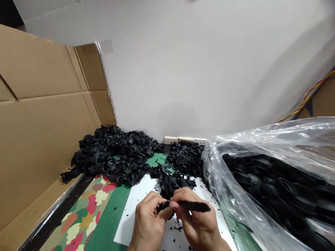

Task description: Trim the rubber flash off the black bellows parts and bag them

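Observation:
My left hand [150,219] is closed round a small black ribbed rubber part [162,206], mostly covered by the fingers. Between the fingers and thumb of my right hand [197,218] lies a slim tool with a dark handle [195,206]. Its thin tip points left at the part, and I cannot make out its exact kind. Both hands are close together above a white sheet [128,223] strewn with black scraps. Just beyond them lies a small heap of black rubber pieces [171,183].
A large pile of ribbed black parts [117,153] stands at the back left, beside a cardboard panel [52,122]. Black trimmings [185,155] are heaped near the wall sockets [171,140]. On the right, a clear plastic bag [222,195] holds many black bellows-like parts [282,195].

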Action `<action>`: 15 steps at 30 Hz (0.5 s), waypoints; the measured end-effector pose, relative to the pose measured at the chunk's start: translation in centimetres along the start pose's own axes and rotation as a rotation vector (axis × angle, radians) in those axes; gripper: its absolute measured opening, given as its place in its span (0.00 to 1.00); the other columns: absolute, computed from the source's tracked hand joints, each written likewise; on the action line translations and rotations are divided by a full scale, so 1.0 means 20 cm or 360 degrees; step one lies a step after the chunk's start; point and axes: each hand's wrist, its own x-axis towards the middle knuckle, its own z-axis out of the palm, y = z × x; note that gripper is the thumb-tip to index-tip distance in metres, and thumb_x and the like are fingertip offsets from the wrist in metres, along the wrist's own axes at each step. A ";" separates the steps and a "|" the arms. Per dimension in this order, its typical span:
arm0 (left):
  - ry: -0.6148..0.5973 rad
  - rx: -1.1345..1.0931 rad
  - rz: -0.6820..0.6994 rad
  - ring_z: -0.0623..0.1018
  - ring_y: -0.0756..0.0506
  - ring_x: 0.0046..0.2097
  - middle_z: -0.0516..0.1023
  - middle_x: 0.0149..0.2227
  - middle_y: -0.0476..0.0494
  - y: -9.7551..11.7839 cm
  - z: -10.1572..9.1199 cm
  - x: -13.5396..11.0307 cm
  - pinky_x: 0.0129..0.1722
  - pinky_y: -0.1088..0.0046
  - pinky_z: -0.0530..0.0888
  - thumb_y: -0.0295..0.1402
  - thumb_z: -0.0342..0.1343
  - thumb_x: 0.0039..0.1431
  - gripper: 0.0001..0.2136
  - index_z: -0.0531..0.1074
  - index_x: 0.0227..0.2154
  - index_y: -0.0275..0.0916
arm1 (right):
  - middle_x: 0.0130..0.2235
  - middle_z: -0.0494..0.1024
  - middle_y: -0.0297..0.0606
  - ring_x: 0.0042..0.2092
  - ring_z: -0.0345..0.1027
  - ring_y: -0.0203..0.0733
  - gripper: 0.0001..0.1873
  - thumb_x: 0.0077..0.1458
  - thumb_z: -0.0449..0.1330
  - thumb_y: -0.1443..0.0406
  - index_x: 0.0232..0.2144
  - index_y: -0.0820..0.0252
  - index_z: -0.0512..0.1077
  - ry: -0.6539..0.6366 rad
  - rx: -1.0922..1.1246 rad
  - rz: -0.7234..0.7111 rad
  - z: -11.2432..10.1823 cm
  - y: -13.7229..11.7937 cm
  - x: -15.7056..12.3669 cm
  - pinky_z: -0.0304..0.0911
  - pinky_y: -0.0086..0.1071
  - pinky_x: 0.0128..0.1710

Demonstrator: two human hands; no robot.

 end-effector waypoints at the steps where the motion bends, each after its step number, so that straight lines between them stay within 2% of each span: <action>1: -0.0003 -0.0020 -0.0035 0.69 0.47 0.27 0.71 0.25 0.46 0.00 0.00 0.00 0.26 0.75 0.65 0.38 0.59 0.51 0.10 0.75 0.22 0.37 | 0.23 0.72 0.34 0.21 0.67 0.36 0.08 0.56 0.55 0.66 0.25 0.58 0.69 0.0021 0.0080 0.0126 0.00 0.00 0.00 0.62 0.27 0.20; 4: 0.0007 -0.0151 -0.0082 0.69 0.47 0.28 0.71 0.26 0.46 0.00 0.00 0.00 0.26 0.74 0.65 0.32 0.60 0.48 0.04 0.76 0.24 0.37 | 0.19 0.70 0.31 0.19 0.65 0.36 0.09 0.54 0.58 0.61 0.25 0.58 0.69 -0.0005 0.0457 0.0578 -0.01 0.00 0.02 0.61 0.28 0.20; 6: 0.0036 -0.0226 -0.0095 0.69 0.47 0.28 0.71 0.27 0.46 0.00 0.00 0.00 0.26 0.74 0.65 0.29 0.59 0.46 0.02 0.76 0.24 0.37 | 0.18 0.70 0.30 0.19 0.65 0.37 0.10 0.52 0.59 0.59 0.25 0.59 0.70 -0.0022 0.0655 0.0744 -0.02 0.00 0.02 0.62 0.30 0.21; 10: 0.0069 -0.0238 -0.0087 0.68 0.48 0.27 0.71 0.27 0.47 0.00 0.00 0.00 0.26 0.75 0.65 0.25 0.58 0.44 0.03 0.75 0.24 0.37 | 0.17 0.70 0.30 0.20 0.64 0.37 0.12 0.50 0.61 0.57 0.25 0.60 0.71 0.0007 0.0790 0.0836 -0.03 0.01 0.02 0.61 0.30 0.23; 15: 0.0073 -0.0187 -0.0054 0.68 0.48 0.27 0.71 0.26 0.48 0.01 0.00 0.00 0.26 0.75 0.64 0.24 0.57 0.44 0.04 0.75 0.24 0.38 | 0.17 0.71 0.31 0.20 0.64 0.37 0.12 0.50 0.62 0.57 0.24 0.61 0.71 0.0055 0.0799 0.0897 -0.03 0.05 0.01 0.60 0.31 0.24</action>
